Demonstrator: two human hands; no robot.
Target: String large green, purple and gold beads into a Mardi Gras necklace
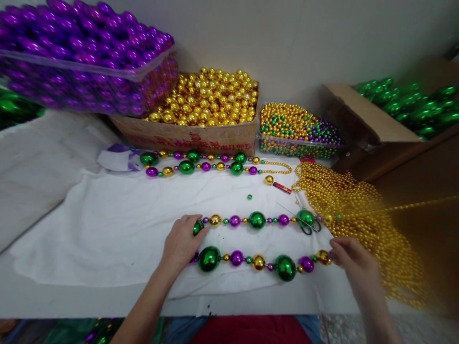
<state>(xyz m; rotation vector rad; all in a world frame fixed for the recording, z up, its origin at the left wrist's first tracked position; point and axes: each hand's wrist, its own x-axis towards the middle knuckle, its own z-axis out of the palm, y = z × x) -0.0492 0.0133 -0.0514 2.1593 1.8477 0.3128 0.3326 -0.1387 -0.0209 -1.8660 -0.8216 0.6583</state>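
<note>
A bead necklace (257, 220) of green, purple and gold balls lies in two rows on the white cloth. My left hand (184, 243) is curled over the necklace's left bend, with a green ball showing between its thumb and fingers. At the right end of the lower row, my right hand (353, 255) pinches the strand just beyond a gold ball (323, 257). A pair of scissors (307, 226) with black handles lies across the upper row, beside a large green ball. Behind, a second necklace (186, 166) lies doubled, ending in a loop of small gold beads.
Bins of purple balls (158, 79), gold balls (211, 98) and small mixed beads (297, 129) line the back. A heap of gold bead strands (358, 215) covers the right side. A red lighter (282, 188) and loose gold ball (268, 180) lie mid-table. Green balls (401, 105) fill a right-hand carton.
</note>
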